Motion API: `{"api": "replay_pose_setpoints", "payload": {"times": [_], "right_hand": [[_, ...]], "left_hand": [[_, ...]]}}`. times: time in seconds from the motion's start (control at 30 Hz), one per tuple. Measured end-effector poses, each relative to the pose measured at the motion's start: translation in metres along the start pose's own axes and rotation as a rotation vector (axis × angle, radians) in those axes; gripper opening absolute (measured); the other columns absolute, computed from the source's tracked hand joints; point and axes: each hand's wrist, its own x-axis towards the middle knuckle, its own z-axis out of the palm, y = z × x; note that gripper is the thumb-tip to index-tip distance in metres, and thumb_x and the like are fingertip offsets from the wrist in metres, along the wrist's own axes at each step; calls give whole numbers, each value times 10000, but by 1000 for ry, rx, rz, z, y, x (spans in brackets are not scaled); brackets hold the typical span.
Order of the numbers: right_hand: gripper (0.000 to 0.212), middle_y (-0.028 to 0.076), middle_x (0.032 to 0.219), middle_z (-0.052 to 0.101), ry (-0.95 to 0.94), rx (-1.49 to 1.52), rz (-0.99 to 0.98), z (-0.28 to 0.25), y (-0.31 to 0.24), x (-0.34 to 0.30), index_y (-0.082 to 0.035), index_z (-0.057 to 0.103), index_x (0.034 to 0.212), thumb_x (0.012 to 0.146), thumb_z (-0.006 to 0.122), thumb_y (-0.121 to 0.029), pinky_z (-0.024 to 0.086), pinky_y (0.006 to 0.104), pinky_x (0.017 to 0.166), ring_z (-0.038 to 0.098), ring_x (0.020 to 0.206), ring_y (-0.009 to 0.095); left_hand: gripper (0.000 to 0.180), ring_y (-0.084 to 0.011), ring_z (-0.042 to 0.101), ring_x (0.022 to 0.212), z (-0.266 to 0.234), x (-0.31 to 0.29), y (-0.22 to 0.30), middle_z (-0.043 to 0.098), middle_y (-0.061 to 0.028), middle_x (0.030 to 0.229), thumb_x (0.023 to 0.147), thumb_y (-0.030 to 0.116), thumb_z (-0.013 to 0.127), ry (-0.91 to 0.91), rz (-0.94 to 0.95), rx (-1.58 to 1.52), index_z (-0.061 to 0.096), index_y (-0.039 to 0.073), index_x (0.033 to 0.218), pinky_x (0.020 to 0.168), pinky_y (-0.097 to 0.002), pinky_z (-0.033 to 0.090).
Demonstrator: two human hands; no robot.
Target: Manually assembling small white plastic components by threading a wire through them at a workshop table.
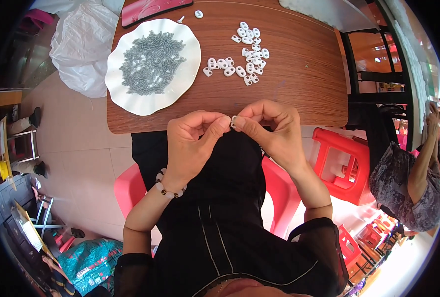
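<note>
Over the near edge of the table my two hands meet, fingertips almost touching. My right hand [274, 126] pinches a small white plastic cord-lock piece [233, 120] between thumb and forefinger. Thumb and forefinger of my left hand [192, 133] are pressed together right beside that piece; whatever they hold is too small to make out. Beyond my left hand, a white plate with a wavy rim [192, 49] carries a heap of small grey pieces [153, 62] that look like coil springs. Loose white cord-lock parts [249, 59] with holes lie past my right hand.
A pink box [153, 10] lies at the table's [299, 74] far left edge, near a single white part [198, 14]. A white plastic bag [83, 49] hangs left of the table. A red stool [341, 166] stands at right, with another person [408, 183] beyond it.
</note>
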Motion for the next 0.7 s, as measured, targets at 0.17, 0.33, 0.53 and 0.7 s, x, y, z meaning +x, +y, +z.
{"api": "replay_pose_setpoints", "payload": {"times": [0.17, 0.33, 0.53, 0.7], "right_hand": [[69, 54, 787, 689, 35, -57, -22, 4, -1, -3, 21, 669, 861, 853, 682, -46, 494, 210, 664, 636, 726, 80], [70, 56, 790, 691, 34, -100, -23, 5, -1, -3, 27, 668, 864, 859, 674, -43, 494, 208, 667, 636, 726, 80], [78, 64, 799, 693, 32, -23, -10, 6, 2, -1, 32, 669, 881, 860, 678, -43, 498, 208, 686, 643, 738, 89], [79, 75, 806, 693, 32, 135, -20, 5, -1, 3, 37, 666, 890, 866, 675, -38, 500, 213, 696, 646, 751, 96]], "left_hand": [[143, -102, 644, 757, -2, 0, -3, 694, -93, 823, 885, 71, 666, 6, 18, 7, 686, -61, 938, 709, -225, 520], [132, -98, 642, 745, -2, 0, -5, 694, -88, 814, 881, 65, 668, 9, 44, 42, 689, -58, 922, 704, -225, 520], [156, -93, 639, 763, -3, 0, -2, 697, -86, 836, 899, 87, 652, 10, -10, -6, 685, -56, 951, 701, -222, 516], [249, -92, 636, 778, -4, 4, 0, 699, -85, 851, 948, 187, 596, -19, -24, -57, 688, -41, 980, 690, -219, 503]]}}
